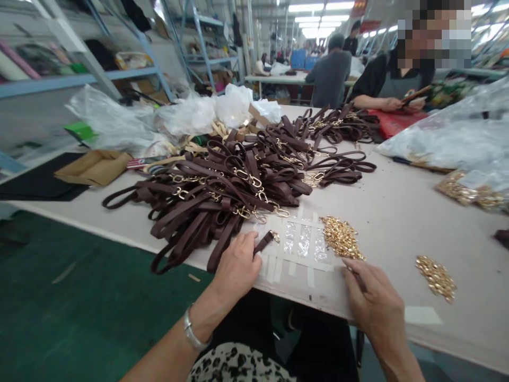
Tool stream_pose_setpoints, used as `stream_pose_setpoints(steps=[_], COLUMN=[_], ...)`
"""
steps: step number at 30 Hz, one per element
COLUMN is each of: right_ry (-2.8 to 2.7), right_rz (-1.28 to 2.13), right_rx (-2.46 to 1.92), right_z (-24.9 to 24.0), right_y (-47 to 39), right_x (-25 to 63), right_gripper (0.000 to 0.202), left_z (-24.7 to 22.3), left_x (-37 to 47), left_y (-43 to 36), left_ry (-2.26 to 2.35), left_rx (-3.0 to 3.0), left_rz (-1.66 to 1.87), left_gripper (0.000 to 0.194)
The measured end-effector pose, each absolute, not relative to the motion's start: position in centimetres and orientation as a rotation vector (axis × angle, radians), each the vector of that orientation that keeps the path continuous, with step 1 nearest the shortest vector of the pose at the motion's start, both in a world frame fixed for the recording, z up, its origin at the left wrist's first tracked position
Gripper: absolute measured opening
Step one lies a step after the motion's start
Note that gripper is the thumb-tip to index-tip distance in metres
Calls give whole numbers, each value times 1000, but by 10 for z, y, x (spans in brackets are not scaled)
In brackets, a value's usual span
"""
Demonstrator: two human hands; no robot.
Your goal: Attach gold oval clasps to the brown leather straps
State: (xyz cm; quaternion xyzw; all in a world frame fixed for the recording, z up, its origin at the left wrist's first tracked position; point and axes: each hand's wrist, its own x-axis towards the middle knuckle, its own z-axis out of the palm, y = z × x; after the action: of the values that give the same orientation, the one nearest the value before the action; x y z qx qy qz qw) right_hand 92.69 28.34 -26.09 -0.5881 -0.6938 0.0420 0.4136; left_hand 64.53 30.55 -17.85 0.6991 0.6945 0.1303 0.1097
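My left hand [238, 262] is closed on a dark brown strap [263, 242], whose gold clasp end points right over the table. At the table's front edge, my right hand [371, 292] has its fingers pressed together beside a pile of small gold metal parts [342, 237]; what it holds, if anything, is too small to tell. Between the hands, clear plastic pieces [304, 241] lie under strips of pale tape. A large heap of brown straps [238, 180] with gold rings and clasps lies just beyond my left hand.
A smaller gold pile [436, 277] lies to the right. Plastic bags [453, 138] cover the far right. A brown cardboard tray [93, 165] rests on black sheets at the left. Across the table, a person [397, 79] holds something in both hands.
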Motion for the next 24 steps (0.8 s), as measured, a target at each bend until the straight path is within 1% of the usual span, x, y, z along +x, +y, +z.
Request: stream_pose_setpoints(steps=[3, 6, 10, 12, 14, 17, 21, 24], right_ry=[-1441, -1248, -1238, -1282, -1354, -1381, -1257, -1156], right_rz=[471, 807, 1016, 1111, 1175, 1177, 1062, 1100], right_rx=[-1579, -1537, -1365, -1271, -1187, -1167, -1272, -1285], right_z=[-254, -243, -220, -210, -205, -205, -209, -213], right_y=[267, 247, 220, 209, 201, 196, 197, 195], right_x=[921, 909, 883, 868, 856, 849, 863, 872], right_gripper=[26, 26, 15, 10, 8, 11, 10, 7], left_z=[-174, -165, -157, -158, -161, -164, -163, -166], left_x=[648, 654, 670, 679, 687, 693, 694, 696], left_y=[303, 297, 280, 270, 260, 248, 239, 238], left_ry=[1891, 1754, 1513, 1348, 1211, 1115, 1122, 1162], left_rx=[2082, 1967, 1660, 1477, 1338, 1304, 1313, 1338], left_rz=[367, 413, 462, 496, 505, 482, 390, 398], left_gripper=[40, 36, 29, 30, 33, 30, 30, 30])
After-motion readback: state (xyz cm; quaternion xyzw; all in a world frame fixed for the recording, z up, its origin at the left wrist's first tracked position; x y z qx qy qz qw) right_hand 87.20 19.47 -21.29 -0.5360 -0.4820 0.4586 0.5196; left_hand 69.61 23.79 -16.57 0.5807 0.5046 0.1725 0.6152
